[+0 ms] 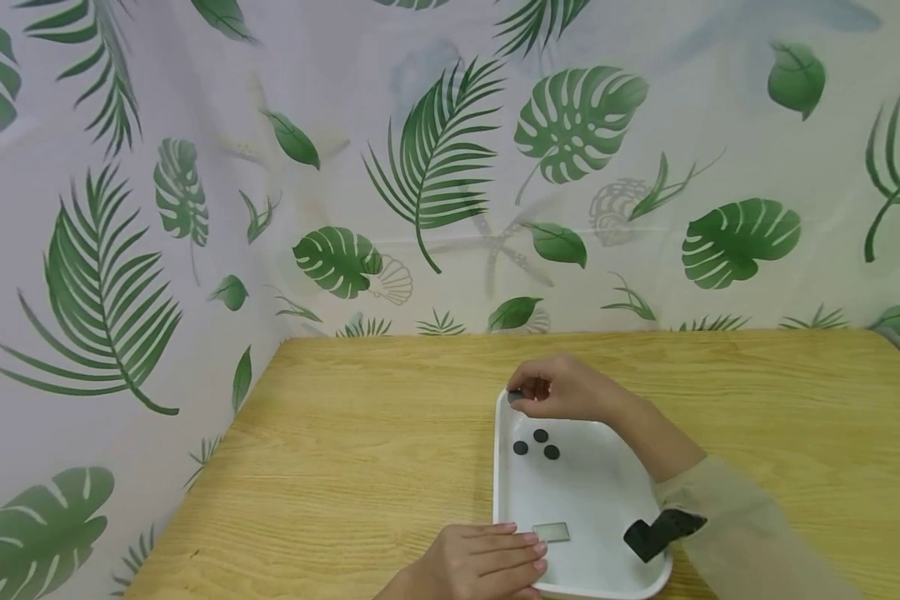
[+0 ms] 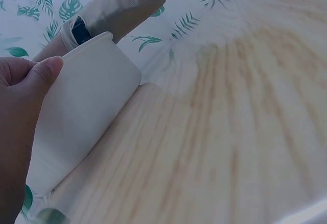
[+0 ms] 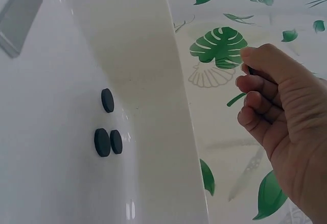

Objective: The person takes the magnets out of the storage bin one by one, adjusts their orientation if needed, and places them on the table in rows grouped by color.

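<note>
A white tray [image 1: 596,496] sits on the wooden table. My right hand [image 1: 562,388] is over its far left corner and pinches a small black disc [image 1: 515,397] between thumb and fingers. In the right wrist view the fingers hide most of that disc. Three more black discs [image 3: 102,142] lie flat on the tray's floor, close together. Nearer to me, a small clear rectangular plate [image 1: 552,532] lies in the tray. My left hand [image 1: 487,562] holds the tray's near left rim, its thumb [image 2: 47,72] at the outer wall and its fingers reaching over the edge.
The wooden table [image 1: 360,467] extends on both sides of the tray. A leaf-patterned cloth [image 1: 435,208] hangs behind and to the left. A black strap [image 1: 663,533] on the right forearm hangs over the tray's right rim in the head view.
</note>
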### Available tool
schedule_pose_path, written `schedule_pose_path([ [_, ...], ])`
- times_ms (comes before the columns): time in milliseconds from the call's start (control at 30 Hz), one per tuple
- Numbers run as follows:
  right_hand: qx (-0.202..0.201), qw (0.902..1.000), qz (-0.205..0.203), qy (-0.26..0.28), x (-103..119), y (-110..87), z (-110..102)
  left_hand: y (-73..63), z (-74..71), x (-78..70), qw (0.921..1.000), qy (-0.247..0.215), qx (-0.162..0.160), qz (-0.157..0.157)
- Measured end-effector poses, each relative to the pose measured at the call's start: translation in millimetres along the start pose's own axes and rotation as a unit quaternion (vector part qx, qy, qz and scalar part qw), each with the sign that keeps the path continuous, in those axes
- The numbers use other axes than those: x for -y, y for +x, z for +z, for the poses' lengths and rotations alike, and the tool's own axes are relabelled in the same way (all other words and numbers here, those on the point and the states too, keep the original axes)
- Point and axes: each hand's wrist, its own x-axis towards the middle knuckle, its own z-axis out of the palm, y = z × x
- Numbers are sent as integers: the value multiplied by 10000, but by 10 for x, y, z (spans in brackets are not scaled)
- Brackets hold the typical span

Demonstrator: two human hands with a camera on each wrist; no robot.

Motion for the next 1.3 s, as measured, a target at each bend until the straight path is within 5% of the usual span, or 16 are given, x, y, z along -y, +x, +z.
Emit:
schedule_pose_path([
  [567, 227, 9987, -267, -378, 244, 74, -293, 87, -63, 31, 9998, -140, -148, -23],
  [800, 118, 9981, -224, -562, 179, -44, -385, 53, -19, 10, 9998, -189, -106, -40],
  [1067, 161, 9970, 299, -693, 51, -208, -457, -39, 31, 8, 9999, -140, -78, 40],
  [1300, -205, 9953, 125, -943, -130, -397, -528, -48, 33, 38, 9997, 14, -45, 223],
])
